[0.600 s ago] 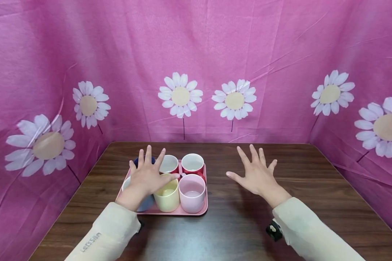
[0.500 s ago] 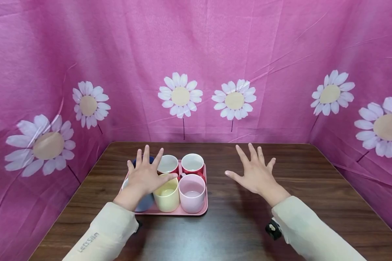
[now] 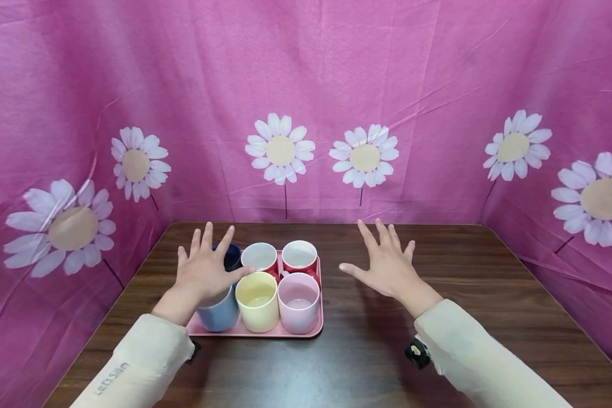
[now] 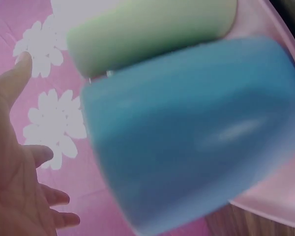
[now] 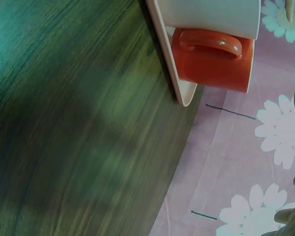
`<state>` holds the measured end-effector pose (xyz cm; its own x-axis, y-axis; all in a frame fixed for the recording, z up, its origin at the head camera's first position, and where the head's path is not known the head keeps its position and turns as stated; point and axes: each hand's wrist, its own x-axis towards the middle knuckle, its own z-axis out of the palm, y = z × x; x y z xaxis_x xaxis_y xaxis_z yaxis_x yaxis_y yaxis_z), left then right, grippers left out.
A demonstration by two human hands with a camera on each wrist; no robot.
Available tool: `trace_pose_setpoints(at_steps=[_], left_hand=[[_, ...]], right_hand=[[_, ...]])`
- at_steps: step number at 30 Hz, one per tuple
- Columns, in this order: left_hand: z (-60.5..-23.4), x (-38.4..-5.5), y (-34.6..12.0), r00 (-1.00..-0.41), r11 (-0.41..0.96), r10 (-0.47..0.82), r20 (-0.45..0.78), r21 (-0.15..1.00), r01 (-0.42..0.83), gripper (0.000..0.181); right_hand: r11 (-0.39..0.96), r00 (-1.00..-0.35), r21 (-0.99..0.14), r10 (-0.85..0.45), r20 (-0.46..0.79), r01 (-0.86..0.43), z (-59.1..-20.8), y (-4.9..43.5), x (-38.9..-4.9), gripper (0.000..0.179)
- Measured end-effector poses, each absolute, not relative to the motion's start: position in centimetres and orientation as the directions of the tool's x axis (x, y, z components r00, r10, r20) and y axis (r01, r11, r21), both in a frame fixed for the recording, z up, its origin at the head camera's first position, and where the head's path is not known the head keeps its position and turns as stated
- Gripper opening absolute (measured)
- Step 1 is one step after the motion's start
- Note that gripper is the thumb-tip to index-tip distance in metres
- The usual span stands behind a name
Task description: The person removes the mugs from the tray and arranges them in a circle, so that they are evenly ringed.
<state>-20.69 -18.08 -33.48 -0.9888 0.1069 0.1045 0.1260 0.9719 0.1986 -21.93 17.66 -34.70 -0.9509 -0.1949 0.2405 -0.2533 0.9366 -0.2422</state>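
My left hand, fingers spread, hovers above the left end of a pink tray. Below it stands a blue mug, partly covered by the hand; it also fills much of the left wrist view. Beside that mug are a yellow mug and a pink mug. Behind them stand a dark blue mug and two red mugs with white insides, one in the middle and one at the right. My right hand, fingers spread and holding nothing, hovers over the table right of the tray.
The brown wooden table runs back to a pink curtain printed with white daisies, which encloses the back and both sides. A red mug's handle shows in the right wrist view.
My left hand has moved left, uncovering more of the blue, yellow and dark blue mugs. My right hand has shifted slightly left and away from me. The mugs and tray stay put.
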Motion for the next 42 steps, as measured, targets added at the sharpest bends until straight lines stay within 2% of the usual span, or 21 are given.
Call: trace_pose_setpoints(at_steps=[17,33,42], left_hand=[[-33.2,-21.1,-22.6,-0.989,0.96,0.09,0.121,0.254,0.118,0.108],[-34.4,-20.3,-26.7,-0.993,0.924,0.037,0.109,0.375,0.075,0.106],[-35.5,-20.2,-28.6,-0.991,0.872,0.044,0.13,0.479,0.102,0.101]], right_hand=[[0.898,-0.944,-0.328,-0.219,0.248,-0.295,-34.8,15.2,-21.6,0.106],[0.852,-0.911,-0.35,-0.303,0.279,-0.39,-36.0,13.0,-20.8,0.104],[0.837,-0.913,-0.368,-0.35,0.211,-0.406,-36.4,11.9,-20.1,0.107]])
